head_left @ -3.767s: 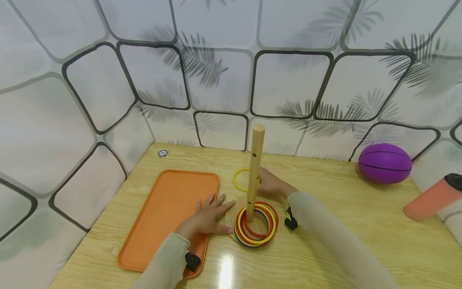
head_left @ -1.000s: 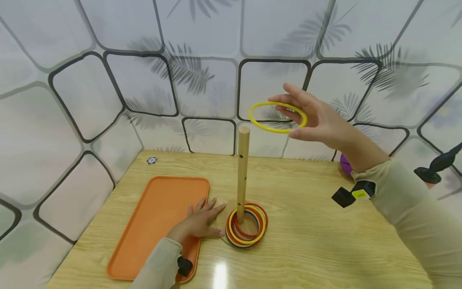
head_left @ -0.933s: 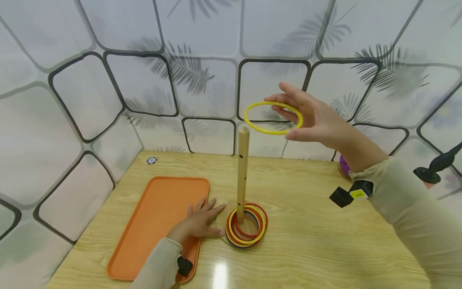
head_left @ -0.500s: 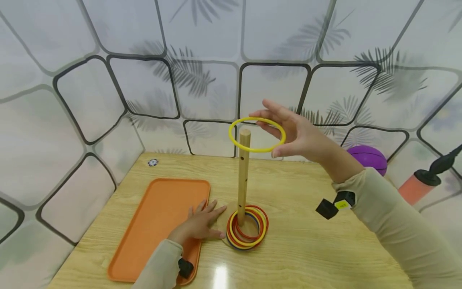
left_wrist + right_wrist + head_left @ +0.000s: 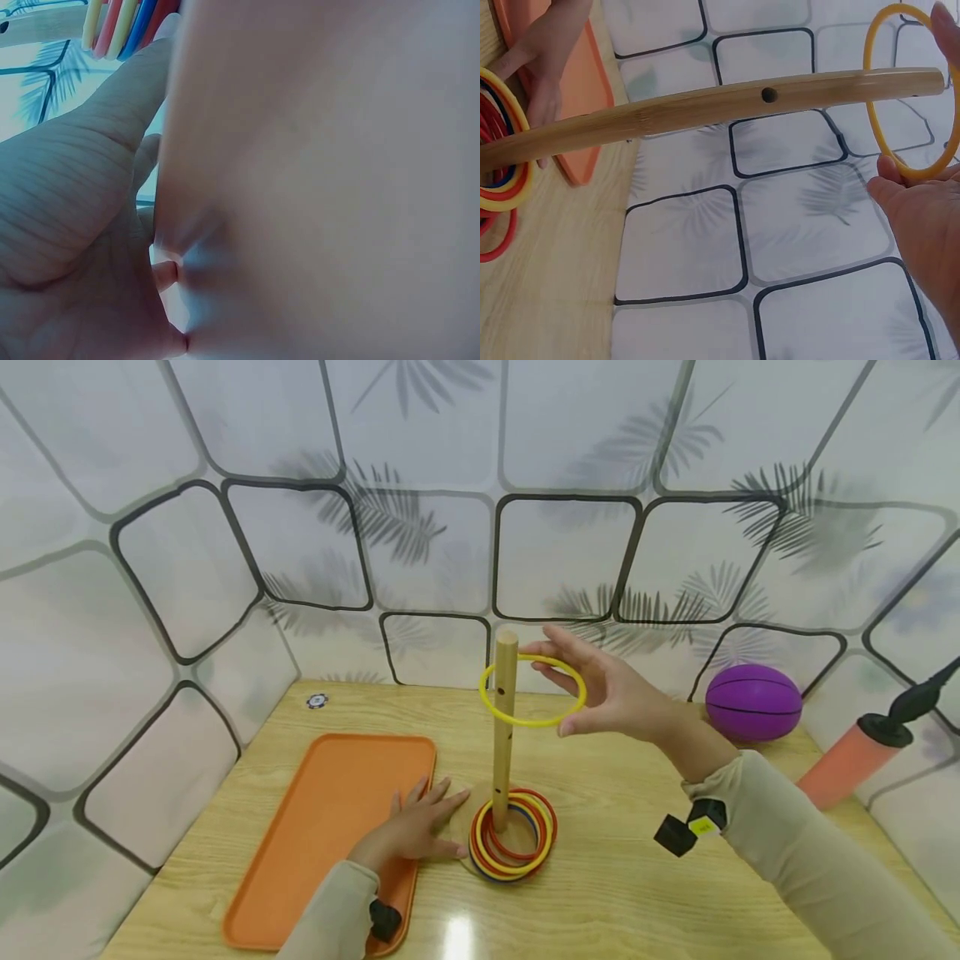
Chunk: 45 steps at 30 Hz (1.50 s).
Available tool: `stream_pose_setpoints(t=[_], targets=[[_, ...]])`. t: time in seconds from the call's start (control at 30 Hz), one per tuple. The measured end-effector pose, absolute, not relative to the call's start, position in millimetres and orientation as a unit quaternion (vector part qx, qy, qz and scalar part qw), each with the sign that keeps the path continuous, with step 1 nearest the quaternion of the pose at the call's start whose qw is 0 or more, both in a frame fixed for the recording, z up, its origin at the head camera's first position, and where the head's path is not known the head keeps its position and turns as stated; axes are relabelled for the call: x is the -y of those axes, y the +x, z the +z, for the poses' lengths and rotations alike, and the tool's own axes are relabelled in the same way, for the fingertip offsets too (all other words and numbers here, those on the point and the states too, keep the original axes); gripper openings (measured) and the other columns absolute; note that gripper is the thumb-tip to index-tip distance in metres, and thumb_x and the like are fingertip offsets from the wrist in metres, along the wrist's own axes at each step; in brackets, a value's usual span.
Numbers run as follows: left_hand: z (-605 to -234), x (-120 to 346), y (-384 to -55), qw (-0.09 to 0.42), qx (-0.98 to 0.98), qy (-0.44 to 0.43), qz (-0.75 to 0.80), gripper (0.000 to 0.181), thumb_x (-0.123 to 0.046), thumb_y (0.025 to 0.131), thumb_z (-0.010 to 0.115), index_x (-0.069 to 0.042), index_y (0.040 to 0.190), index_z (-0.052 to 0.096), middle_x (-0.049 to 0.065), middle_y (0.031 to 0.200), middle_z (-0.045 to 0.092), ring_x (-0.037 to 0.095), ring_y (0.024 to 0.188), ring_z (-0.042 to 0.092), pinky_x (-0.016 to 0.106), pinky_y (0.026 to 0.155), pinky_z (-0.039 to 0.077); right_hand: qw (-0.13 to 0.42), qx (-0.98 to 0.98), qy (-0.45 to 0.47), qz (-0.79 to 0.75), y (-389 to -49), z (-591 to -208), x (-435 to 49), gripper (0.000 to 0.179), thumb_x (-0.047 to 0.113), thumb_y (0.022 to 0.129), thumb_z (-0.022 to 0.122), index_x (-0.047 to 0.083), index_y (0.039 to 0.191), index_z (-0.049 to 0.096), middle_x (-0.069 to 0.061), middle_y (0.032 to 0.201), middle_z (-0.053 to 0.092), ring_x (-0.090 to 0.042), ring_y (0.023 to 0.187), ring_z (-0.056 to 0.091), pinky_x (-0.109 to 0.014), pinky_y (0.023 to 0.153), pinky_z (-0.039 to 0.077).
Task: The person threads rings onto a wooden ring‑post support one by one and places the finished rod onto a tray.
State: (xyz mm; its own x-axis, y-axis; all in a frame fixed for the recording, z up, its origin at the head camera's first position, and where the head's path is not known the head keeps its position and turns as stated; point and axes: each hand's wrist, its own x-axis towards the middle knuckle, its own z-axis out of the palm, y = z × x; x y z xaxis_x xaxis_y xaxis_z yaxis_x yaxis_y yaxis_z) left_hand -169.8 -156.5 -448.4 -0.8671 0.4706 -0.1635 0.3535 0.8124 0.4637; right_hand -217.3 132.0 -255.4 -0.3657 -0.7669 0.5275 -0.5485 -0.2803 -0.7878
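Observation:
My right hand (image 5: 615, 693) grips a yellow ring (image 5: 534, 723) between thumb and fingers. The ring encircles the upper part of an upright wooden post (image 5: 504, 743), a little below its top. In the right wrist view the post (image 5: 705, 106) passes through the yellow ring (image 5: 873, 120). Several red, yellow and blue rings (image 5: 551, 827) lie stacked around the post's foot. My left hand (image 5: 408, 835) lies with spread fingers on the round wooden base (image 5: 467, 810) and over the tray's edge. The left wrist view shows the palm (image 5: 67, 195) close up, with stacked rings (image 5: 124, 30) above it.
An orange tray (image 5: 322, 810) lies on the wooden table (image 5: 637, 877) to the left. A poker chip (image 5: 317, 701) is at the back left. To the right are a purple ball (image 5: 753, 702) and a salmon-coloured cylinder (image 5: 847, 768) with a black top. A patterned wall (image 5: 442, 543) stands behind.
My right hand picked up the yellow ring from behind the post, raised it, moved it left over the post's top and lowered it around the post. The left hand stayed at the base.

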Motion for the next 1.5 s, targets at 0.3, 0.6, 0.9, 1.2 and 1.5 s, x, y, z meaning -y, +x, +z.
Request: stream_pose_setpoints(t=[0.3, 0.6, 0.9, 1.2, 1.5], targets=[[-449.1, 158.7, -170.5, 0.133, -0.944, 0.213, 0.213, 0.082, -0.054, 0.079, 0.069, -0.026, 0.148, 0.035, 0.014, 0.155, 0.021, 0.047, 0.140, 0.005, 0.075, 0.098, 0.001, 0.121, -0.612, -0.532, -0.573, -212.4, -294.4, -134.9, 0.097, 0.008, 0.084, 0.071, 0.001, 0.151, 0.001, -0.020, 0.150, 0.025, -0.018, 0.139, 0.025, -0.032, 0.112, 0.020], [-448.4, 158.5, -169.3, 0.141, -0.938, 0.219, 0.230, 0.084, -0.056, 0.079, 0.068, -0.022, 0.149, 0.034, 0.018, 0.155, 0.020, 0.048, 0.139, 0.003, 0.075, 0.097, 0.000, 0.161, -0.630, -0.486, -0.585, -204.6, -346.1, -134.5, 0.102, 0.011, 0.083, 0.073, -0.001, 0.151, -0.002, -0.036, 0.145, 0.016, -0.022, 0.139, 0.024, -0.030, 0.112, 0.020], [-449.7, 157.8, -170.3, 0.142, -0.943, 0.211, 0.216, 0.083, -0.057, 0.079, 0.068, -0.025, 0.149, 0.034, 0.014, 0.155, 0.020, 0.046, 0.140, 0.004, 0.074, 0.098, 0.000, 0.183, -0.652, -0.435, -0.594, -194.8, -390.9, -134.2, 0.105, 0.009, 0.082, 0.074, -0.004, 0.149, -0.006, -0.036, 0.145, 0.017, -0.038, 0.138, 0.020, -0.024, 0.111, 0.021], [-445.5, 156.7, -170.6, 0.143, -0.945, 0.209, 0.208, 0.083, -0.056, 0.080, 0.067, -0.026, 0.149, 0.033, 0.013, 0.156, 0.019, 0.046, 0.140, 0.003, 0.074, 0.099, -0.001, 0.172, -0.733, -0.363, -0.549, -183.0, -419.9, -135.3, 0.106, 0.012, 0.080, 0.076, 0.005, 0.152, -0.001, -0.022, 0.150, 0.022, -0.038, 0.138, 0.021, -0.027, 0.110, 0.022], [-444.8, 156.3, -168.7, 0.147, -0.945, 0.209, 0.207, 0.082, -0.056, 0.080, 0.067, -0.026, 0.149, 0.033, 0.013, 0.156, 0.020, 0.046, 0.140, 0.004, 0.074, 0.099, -0.001, 0.163, -0.743, -0.357, -0.543, -178.4, -438.7, -139.6, 0.101, 0.006, 0.082, 0.074, 0.008, 0.153, 0.001, -0.024, 0.151, 0.020, -0.038, 0.139, 0.016, -0.036, 0.112, 0.018]])
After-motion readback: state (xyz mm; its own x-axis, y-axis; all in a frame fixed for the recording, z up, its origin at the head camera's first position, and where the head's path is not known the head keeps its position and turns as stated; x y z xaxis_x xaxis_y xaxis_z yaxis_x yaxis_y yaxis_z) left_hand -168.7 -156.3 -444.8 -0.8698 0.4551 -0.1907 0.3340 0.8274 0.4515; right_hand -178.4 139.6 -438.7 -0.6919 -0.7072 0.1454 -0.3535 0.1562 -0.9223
